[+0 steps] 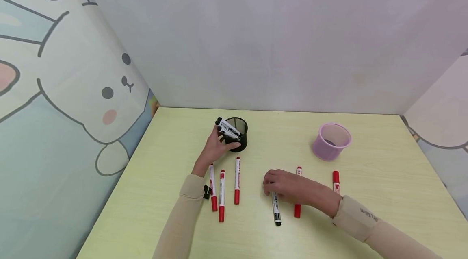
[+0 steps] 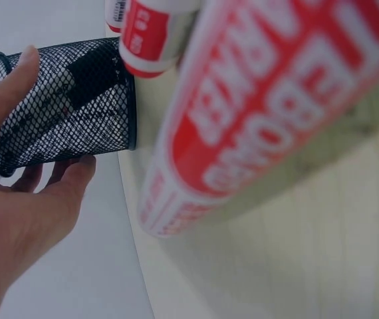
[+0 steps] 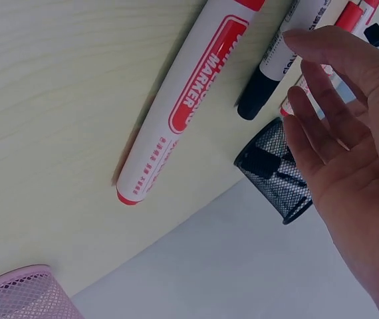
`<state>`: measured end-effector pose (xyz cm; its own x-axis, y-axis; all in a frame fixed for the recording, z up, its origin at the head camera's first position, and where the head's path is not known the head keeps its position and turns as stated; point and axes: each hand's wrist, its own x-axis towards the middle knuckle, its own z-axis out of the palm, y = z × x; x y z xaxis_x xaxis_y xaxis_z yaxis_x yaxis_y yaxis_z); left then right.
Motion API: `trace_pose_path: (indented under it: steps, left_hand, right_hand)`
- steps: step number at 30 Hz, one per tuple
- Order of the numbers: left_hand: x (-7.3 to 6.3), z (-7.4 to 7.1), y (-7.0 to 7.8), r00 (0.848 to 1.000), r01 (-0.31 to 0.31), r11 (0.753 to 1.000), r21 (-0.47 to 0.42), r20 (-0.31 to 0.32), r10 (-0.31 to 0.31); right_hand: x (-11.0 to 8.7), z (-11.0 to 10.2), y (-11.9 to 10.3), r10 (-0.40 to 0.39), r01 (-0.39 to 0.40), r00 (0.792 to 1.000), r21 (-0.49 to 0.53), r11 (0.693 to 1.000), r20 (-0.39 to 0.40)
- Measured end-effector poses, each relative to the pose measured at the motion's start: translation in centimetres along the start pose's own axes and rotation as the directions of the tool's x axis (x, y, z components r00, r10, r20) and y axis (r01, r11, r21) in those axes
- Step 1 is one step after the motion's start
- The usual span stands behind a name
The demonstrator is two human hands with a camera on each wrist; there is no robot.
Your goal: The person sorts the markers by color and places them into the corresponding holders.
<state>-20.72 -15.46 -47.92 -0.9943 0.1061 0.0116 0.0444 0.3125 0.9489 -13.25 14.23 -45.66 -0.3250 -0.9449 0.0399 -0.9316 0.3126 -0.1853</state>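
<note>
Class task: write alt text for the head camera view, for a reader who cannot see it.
A left hand holds a black mesh cup of black-capped markers while the right hand rests over a black-capped marker. Red-capped markers lie on the yellow table; a pink mesh cup stands apart.

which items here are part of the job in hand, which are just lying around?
In hand:
- black cup, held by left hand
- black markers standing in it
- black marker on the table, under right hand, fingers straight

Lying about:
- red markers, three at left, two at right
- pink cup
</note>
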Motion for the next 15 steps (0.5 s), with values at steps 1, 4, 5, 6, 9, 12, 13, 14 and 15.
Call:
trace_pose_path:
  steps: [1,4,5,6,9,12,13,14,15]
  left_hand:
    - [0.02,0.01,-0.02,1.0,-0.001,1.0,-0.001,0.0,0.001]
    - [0.05,0.05,-0.06,1.0,-0.001,1.0,-0.001,0.001,0.001]
    - [0.07,0.07,-0.07,1.0,-0.001,1.0,0.0,0.0,0.001]
    - [0.07,0.09,-0.07,1.0,-0.001,1.0,0.0,0.0,0.001]
    - [0.13,0.14,-0.09,1.0,0.0,1.0,-0.001,0.001,0.0]
    - [0.13,0.18,-0.04,1.0,-0.001,1.0,-0.003,0.002,0.001]
    - [0.14,0.19,-0.07,1.0,-0.001,1.0,-0.002,0.002,0.001]
    - [0.13,0.18,-0.06,1.0,-0.001,1.0,-0.001,0.003,0.001]
    - [0.1,0.18,-0.04,1.0,-0.002,1.0,0.0,0.003,0.002]
  right_hand:
    - [-0.01,0.1,-0.05,-0.003,0.003,1.0,-0.002,1.0,0.007]
    - [0.0,0.42,-0.13,-0.015,0.015,1.0,-0.018,1.0,0.023]
    - [-0.01,0.51,-0.16,-0.016,0.017,1.0,-0.025,1.0,0.026]
    - [-0.02,0.58,-0.21,-0.016,0.017,0.999,-0.031,0.999,0.029]
    - [-0.03,0.74,-0.34,-0.02,0.021,0.999,-0.043,0.999,0.034]
    - [-0.04,0.83,-0.51,-0.024,0.027,0.999,-0.057,0.998,0.037]
    - [-0.03,0.85,-0.56,-0.025,0.028,0.999,-0.064,0.998,0.04]
    - [-0.02,0.88,-0.58,-0.024,0.027,0.999,-0.071,0.997,0.043]
    - [-0.01,0.92,-0.59,-0.02,0.024,0.999,-0.075,0.997,0.048]
